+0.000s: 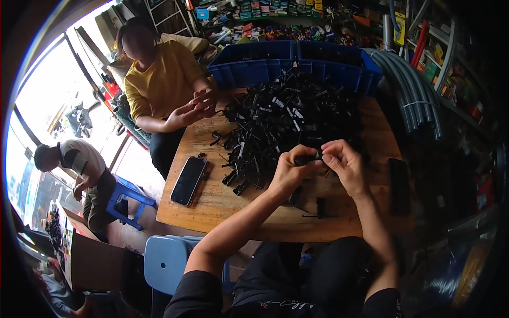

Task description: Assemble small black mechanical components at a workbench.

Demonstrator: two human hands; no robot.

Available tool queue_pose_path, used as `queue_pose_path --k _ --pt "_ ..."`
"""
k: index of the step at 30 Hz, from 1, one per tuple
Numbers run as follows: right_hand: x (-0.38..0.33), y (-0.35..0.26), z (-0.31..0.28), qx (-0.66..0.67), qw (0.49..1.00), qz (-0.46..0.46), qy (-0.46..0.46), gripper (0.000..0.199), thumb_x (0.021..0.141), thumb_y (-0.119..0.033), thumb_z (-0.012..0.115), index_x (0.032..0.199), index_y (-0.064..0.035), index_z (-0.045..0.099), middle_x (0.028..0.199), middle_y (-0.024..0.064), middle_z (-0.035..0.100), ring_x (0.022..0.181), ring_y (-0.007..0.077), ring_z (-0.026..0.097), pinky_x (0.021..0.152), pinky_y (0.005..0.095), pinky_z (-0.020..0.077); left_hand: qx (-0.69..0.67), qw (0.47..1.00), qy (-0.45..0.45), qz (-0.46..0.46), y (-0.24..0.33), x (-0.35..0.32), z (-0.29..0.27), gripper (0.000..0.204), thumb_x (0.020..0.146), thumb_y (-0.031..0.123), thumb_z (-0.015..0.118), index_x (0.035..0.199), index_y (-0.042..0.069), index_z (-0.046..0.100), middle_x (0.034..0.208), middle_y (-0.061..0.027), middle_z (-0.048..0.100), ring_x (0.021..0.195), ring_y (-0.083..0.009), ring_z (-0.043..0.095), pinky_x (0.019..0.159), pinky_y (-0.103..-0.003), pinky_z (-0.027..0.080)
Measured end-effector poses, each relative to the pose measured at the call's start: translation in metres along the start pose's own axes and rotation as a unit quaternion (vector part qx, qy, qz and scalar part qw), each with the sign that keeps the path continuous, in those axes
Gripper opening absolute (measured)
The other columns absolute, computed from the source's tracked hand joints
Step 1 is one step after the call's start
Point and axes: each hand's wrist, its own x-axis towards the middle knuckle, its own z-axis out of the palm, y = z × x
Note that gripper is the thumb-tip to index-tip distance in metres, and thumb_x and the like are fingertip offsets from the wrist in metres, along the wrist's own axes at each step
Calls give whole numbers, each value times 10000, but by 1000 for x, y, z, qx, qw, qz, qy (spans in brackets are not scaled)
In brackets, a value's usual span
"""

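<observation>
Looks down, in the head view, on a wooden counter (254,217), with clock directions taken from the picture's centre. Holds a small dark part (303,159) at three o'clock, on the near side of a big heap of black pieces (297,119), clasped in the curled fingers of the left hand (290,168). Has the right hand (347,165) just beside, with thumb and forefinger bent close together at the part's right end; cannot fairly tell, at so small a size, whether gripping the part or merely touching.

Shows the heap chiefly from one to two o'clock, with white strips here and there. Includes, beyond the heap, a left blue bin (252,69) at twelve o'clock and a right blue bin (339,73) between one and two. Has a phone (189,180) lying between eight and nine o'clock, a loose black piece (321,207) at four, and a flat dark oblong (398,186) between three and four, near the counter's right edge.

Shows a person in a yellow top (164,79) at half past ten, with hands close together, and bundled grey pipes (411,90) at two o'clock.
</observation>
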Motion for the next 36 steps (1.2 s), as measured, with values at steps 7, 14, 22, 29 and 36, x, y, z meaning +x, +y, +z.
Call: queue_pose_path --k 7,14,22,29,36 --pt "-2 7 -6 258 947 189 -9 71 879 -104 561 840 -45 564 768 3 588 689 54 531 644 180 429 314 898 34 305 1 0 4 254 677 14 693 916 -16 613 853 -111 604 764 -226 594 657 -294 477" --pt "5 7 -4 233 950 210 -15 80 866 -141 568 843 -64 571 760 -9 564 712 59 526 643 192 426 272 931 20 243 6 5 2 229 702 26 682 921 -7 623 846 -80 591 787 -171 572 698 -260 452" --pt "-1 -14 -3 -300 941 -140 -74 530 699 -83 724 1180 -12 511 1022 114 579 970 253 566 824 314 475 -100 988 49 -107 6 15 -13 142 814 177 653 830 39 628 673 10 567 608 -61 502 560 -195 402" --pt "-8 -2 7 -418 887 -196 -20 411 682 -36 694 1067 -12 554 948 115 587 871 274 586 743 346 497 -37 995 6 -96 0 4 1 109 807 136 666 835 35 635 711 12 591 626 -40 520 564 -181 417" --pt "-6 7 9 -420 888 -186 13 296 683 -14 661 957 -12 550 825 123 598 742 294 614 614 350 501 99 993 38 -51 -1 0 6 212 789 182 689 886 2 630 723 3 594 642 -45 516 565 -190 418"
